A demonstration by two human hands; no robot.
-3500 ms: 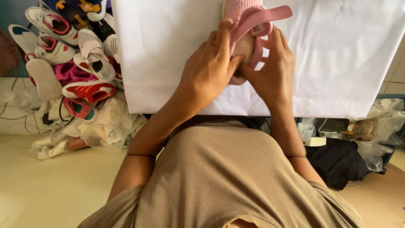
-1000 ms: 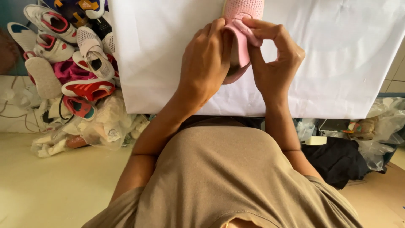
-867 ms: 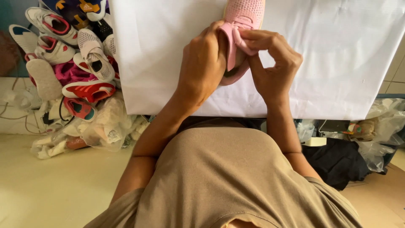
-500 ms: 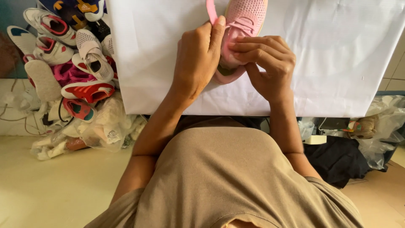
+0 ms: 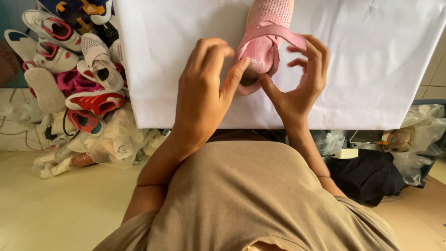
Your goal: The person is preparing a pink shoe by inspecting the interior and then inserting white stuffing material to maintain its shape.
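working a small pink knit shoe (image 5: 267,35) at the upper middle of the frame, where it lies on a white tabletop (image 5: 381,69) with its toe pointing up and out of view and its heel toward the person.

left hand (image 5: 204,93): sits just left of the shoe's heel. fingers curled loosely, the thumb stretched right so its tip touches the heel collar near the opening. no full grasp visible; it looks to be steadying the shoe rather than gripping it.

right hand (image 5: 299,81): lower right of the shoe, fingers half open in a curve. upper fingertips rest at the free end of the pink strap (image 5: 274,32), which runs slantwise across the upper; the thumb reaches left to the heel edge. whether the strap end is pinched or only touched, cannot tell from here.

progress, judged from how things lie: strap already lies flat across the instep, so the closing looks mostly done. the far end under the fingertips may not be pressed home yet. heel opening gapes a little between the two thumbs. shoe not yet set aside.

surroundings: heap of children's shoes (image 5: 69,69) at upper left, beside the table edge: white, red, pink, navy pairs jumbled. crumpled clear plastic bags (image 5: 116,139) below that heap. dark cloth (image 5: 371,176) and more plastic at lower right on the floor. the person's tan shirt (image 5: 260,200) fills the lower middle.
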